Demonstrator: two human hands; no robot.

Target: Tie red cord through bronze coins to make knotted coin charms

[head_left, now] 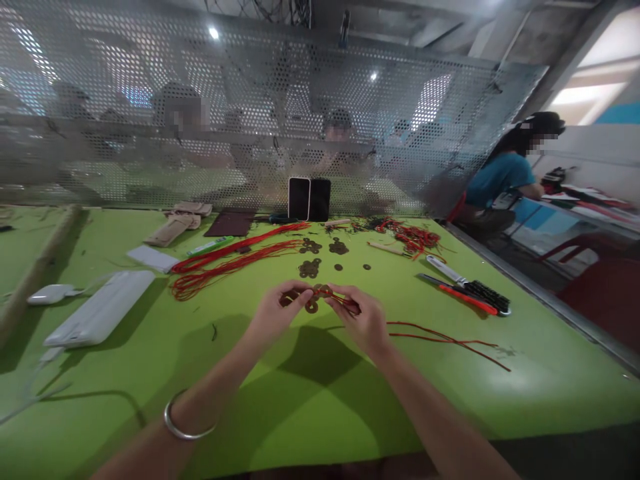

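Note:
My left hand (286, 305) is closed, pinching a small cluster of round brown coins (312, 307) with holes in their middles. Facing it, my right hand (361, 316) is closed on red cord (334, 293) that runs into the coins. Two loose ends of red cord (450, 339) trail out to the right across the green table. Just beyond my fingers lie several bunches of similar coins (310, 269), along with two single coins. How the cord passes through the held coins is too small to make out.
Bundles of red cord (235, 263) lie to the left, near a white power bank (103, 310). On the right are orange-handled scissors (465, 297) and a hairbrush (475, 287). Two phones (299, 200) stand against a perforated metal screen (240, 133). A person in blue (503, 177) sits at right.

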